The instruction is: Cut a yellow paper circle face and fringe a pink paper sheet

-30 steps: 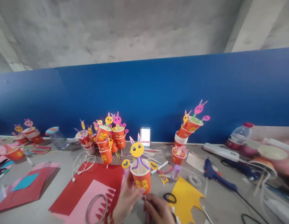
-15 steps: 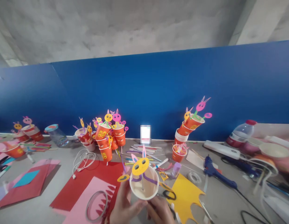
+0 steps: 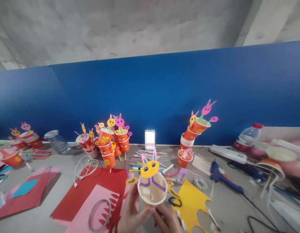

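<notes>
Both hands hold one paper cup (image 3: 156, 191), its open mouth tilted toward me. A yellow paper rabbit face (image 3: 150, 169) with pink ears rises on a thin stick from inside it. Purple strips run from the stick over the rim to yellow ovals on either side. My left hand (image 3: 134, 212) wraps the cup's left side, thumb near its lower front. My right hand (image 3: 166, 218) closes at the lower right, partly behind the cup; most of its fingertips are hidden. Scissors (image 3: 175, 202) lie beside the right hand, on yellow paper (image 3: 190, 202).
Left of the hands lie red paper (image 3: 67, 200), pink paper (image 3: 91, 197) and a roll of tape (image 3: 99, 215). Stacked cups with rabbit faces (image 3: 107, 145) stand behind. A glue gun (image 3: 225, 179) with a cord, a glue stick (image 3: 181, 175) and a bottle (image 3: 248, 137) are on the right.
The cup and both hands have shifted slightly right, and the rabbit face has tipped a little more upright. The whole view has moved slightly. Both hands keep their hold.
</notes>
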A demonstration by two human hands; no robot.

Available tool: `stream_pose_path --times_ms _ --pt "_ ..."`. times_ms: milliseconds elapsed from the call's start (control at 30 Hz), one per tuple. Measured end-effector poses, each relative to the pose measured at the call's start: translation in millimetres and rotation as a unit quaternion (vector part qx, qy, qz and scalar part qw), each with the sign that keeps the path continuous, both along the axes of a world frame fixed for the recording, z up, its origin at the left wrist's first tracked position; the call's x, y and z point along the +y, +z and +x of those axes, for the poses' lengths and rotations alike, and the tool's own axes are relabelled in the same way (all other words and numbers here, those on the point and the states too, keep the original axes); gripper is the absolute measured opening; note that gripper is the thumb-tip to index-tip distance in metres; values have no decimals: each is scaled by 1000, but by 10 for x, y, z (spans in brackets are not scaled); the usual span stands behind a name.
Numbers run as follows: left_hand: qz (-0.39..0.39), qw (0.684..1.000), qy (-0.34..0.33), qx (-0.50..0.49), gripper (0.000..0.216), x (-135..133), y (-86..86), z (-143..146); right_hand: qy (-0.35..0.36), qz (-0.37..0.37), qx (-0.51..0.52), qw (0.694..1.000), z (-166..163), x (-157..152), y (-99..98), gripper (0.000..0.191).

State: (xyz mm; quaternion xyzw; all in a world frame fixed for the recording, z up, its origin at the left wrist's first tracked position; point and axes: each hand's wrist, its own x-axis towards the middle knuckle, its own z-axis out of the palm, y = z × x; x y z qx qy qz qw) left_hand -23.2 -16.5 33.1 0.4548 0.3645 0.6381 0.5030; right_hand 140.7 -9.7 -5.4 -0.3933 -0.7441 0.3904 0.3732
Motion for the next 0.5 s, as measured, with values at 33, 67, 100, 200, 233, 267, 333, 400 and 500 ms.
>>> stream_pose_path --times_ms 33,67,100,200,233,267,333,400,500 --pt "4 1000 -12 5 65 1 -4 11 -1 -3 0 1000 1 4 -7 41" --pt "8 1000 -21 10 65 0 -19 23 -2 -4 3 1000 2 9 -16 43" --pt "10 1000 -25 11 66 1 -45 34 -4 -1 7 1000 3 15 -24 44" --pt "11 1000 -13 -5 73 12 -164 65 -26 30 10 999 2 32 -32 47" --pt "11 1000 -8 -12 75 21 -202 74 -32 40 8 999 1 35 -27 47" --pt "12 1000 -4 -15 76 32 -230 81 -33 45 5 998 -1 37 -19 47" --pt "18 1000 -2 -13 78 56 -246 89 -27 39 -1 999 -5 35 -3 46" --pt "31 999 -19 1 77 78 -211 82 -21 20 -2 1000 -9 31 3 45" --pt "44 997 -55 42 76 94 -115 43 -21 9 3 1000 -12 29 -9 43"
